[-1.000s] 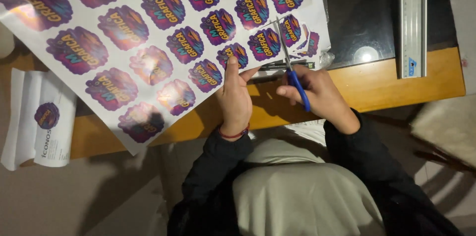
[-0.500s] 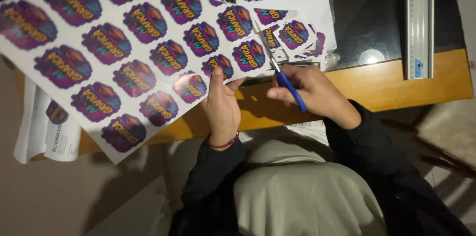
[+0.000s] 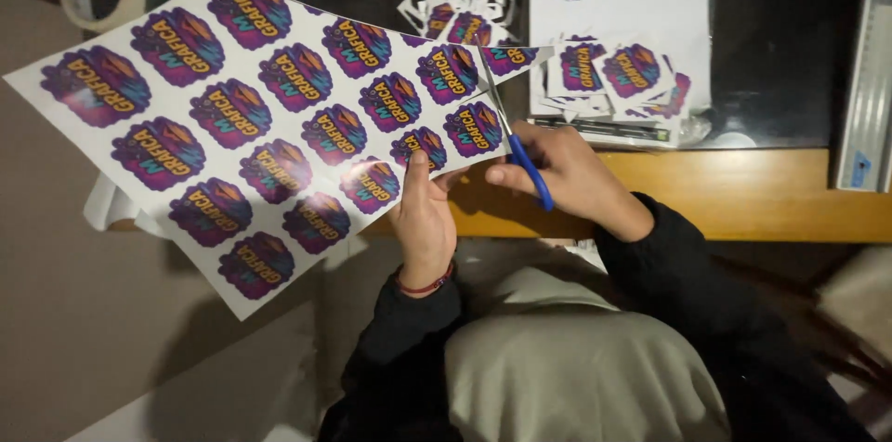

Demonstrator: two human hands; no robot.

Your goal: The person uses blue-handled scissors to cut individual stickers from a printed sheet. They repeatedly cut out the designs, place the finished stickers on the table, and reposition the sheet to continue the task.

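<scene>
Scissors [image 3: 506, 126] have advanced up the sticker sheet [image 3: 232, 126], near cut stickers [image 3: 618, 70].

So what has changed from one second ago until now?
The sticker sheet has turned and slid, so its far end points more up and left. The scissors have cut further along the sheet's right edge, blades now pointing away from the person. The left hand keeps its grip on the sheet's near edge, the right hand on the blue handles. The pile of cut stickers stayed.

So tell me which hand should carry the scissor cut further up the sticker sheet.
Probably the right hand: it already holds the blue-handled scissors, blades up at the sticker sheet's edge. The left hand is occupied pinching the sheet's lower edge, steadying it.
</scene>
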